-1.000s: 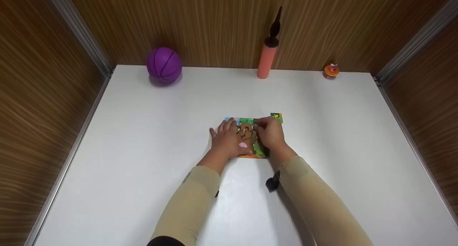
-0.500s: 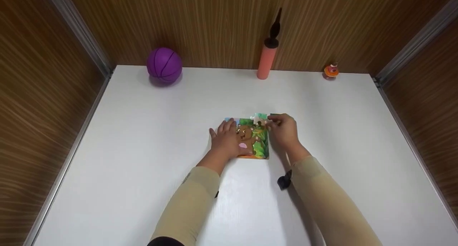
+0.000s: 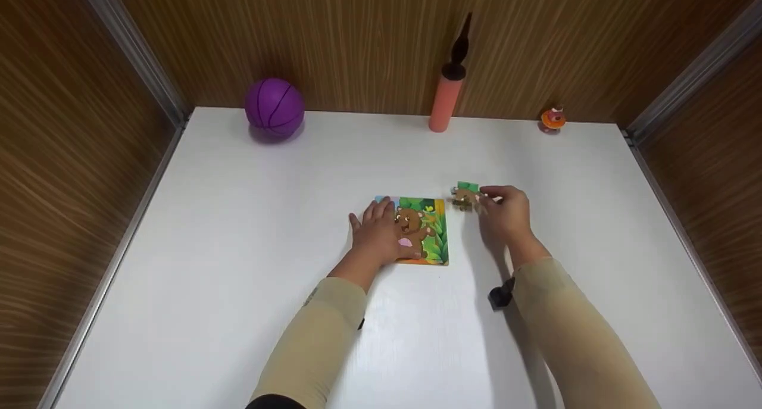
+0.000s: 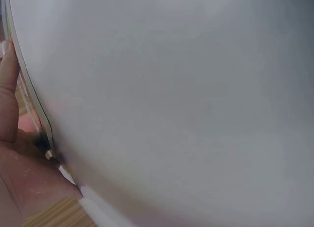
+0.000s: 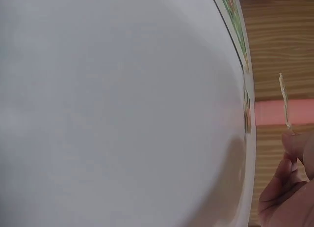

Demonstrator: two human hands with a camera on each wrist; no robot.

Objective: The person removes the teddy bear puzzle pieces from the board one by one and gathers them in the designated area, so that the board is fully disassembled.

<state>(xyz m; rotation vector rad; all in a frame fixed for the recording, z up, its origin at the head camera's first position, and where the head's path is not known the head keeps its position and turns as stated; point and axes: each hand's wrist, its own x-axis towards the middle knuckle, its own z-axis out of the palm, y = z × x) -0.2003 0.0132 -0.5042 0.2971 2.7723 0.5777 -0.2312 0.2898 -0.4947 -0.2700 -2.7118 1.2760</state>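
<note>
A flat picture puzzle point(image 3: 434, 233) with a brown bear on green leaves lies in the middle of the white table. My left hand point(image 3: 376, 235) rests on its left part with the fingers spread, covering that side. My right hand point(image 3: 507, 214) pinches a green and brown jigsaw piece point(image 3: 468, 190) between thumb and fingertips, off the puzzle's upper right corner. In the right wrist view that held piece point(image 5: 284, 101) is seen edge-on, raised off the table. A second small piece point(image 5: 247, 111) lies flat there, mostly hidden below the held one in the head view.
Along the back edge stand a purple ball point(image 3: 274, 108), a pink hand pump point(image 3: 445, 102) with a black top, and a small orange and pink toy point(image 3: 553, 119). Wood-grain panels point(image 3: 357, 46) enclose the white table point(image 3: 238, 230) at the back and sides.
My right hand has moved right from the puzzle's upper right area, carrying the jigsaw piece away from it. My left hand stays in place on the puzzle.
</note>
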